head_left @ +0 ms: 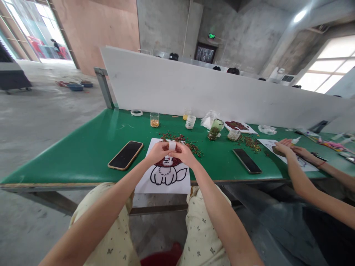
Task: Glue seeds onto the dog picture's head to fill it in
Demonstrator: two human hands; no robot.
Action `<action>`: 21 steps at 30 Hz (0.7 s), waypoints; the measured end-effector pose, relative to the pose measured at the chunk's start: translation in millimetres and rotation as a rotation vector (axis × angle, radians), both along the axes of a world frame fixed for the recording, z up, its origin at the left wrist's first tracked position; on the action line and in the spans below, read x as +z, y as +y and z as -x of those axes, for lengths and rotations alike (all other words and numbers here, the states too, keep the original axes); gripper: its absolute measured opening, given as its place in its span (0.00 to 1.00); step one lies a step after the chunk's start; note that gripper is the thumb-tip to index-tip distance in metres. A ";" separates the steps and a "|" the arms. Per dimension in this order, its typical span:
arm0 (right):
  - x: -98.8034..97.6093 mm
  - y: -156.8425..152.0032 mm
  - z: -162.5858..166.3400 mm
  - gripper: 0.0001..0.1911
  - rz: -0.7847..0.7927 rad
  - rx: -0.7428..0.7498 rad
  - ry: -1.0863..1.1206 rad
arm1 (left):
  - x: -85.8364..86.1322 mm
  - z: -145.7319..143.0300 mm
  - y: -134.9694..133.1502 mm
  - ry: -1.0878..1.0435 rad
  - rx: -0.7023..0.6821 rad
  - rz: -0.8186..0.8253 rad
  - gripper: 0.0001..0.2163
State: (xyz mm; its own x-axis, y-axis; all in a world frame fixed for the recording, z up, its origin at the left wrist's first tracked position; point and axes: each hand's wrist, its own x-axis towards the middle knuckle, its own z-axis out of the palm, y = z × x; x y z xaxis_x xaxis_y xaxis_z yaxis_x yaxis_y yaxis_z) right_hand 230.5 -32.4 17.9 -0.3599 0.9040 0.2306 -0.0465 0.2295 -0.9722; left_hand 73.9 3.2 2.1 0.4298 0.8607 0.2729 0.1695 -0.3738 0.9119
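My left hand [158,153] and my right hand [183,153] meet over a paper sheet [142,184], their fingers closed around a small white glue bottle [172,146]. Its lower end is partly hidden by the fingers and points down at the drawing. On the sheet is an outlined animal with a bushy tail [181,174]. Dark red grains [177,161] cover much of its head, while its body is bare white. Loose reddish-brown seeds [195,148] lie scattered just past the sheet and to its right.
A phone [126,155] lies left of the sheet, another phone [247,161] to the right. Behind stand a cup of orange grains [154,120], a clear cup [190,122] and a tilted jar of green grains [215,130]. At right, a co-worker's hands [288,148] work over another drawing. A white partition [194,90] borders the green table [88,147].
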 end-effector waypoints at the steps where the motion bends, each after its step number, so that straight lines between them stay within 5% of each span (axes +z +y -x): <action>1: 1.1 -0.9 0.0 0.26 0.000 -0.001 -0.005 | -0.4 -0.3 0.0 -0.003 -0.004 0.010 0.16; 21: -11.8 1.3 4.2 0.24 0.033 -0.124 -0.023 | -3.7 -1.5 -0.5 -0.054 -0.050 0.101 0.13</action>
State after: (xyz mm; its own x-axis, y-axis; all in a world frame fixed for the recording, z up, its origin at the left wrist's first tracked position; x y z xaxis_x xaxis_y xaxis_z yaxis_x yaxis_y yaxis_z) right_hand 226.3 -31.2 6.2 -0.2499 0.9489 0.1926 0.0029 0.1997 -0.9799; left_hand 75.4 2.7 -1.6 0.4604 0.8626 0.2097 0.1028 -0.2865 0.9526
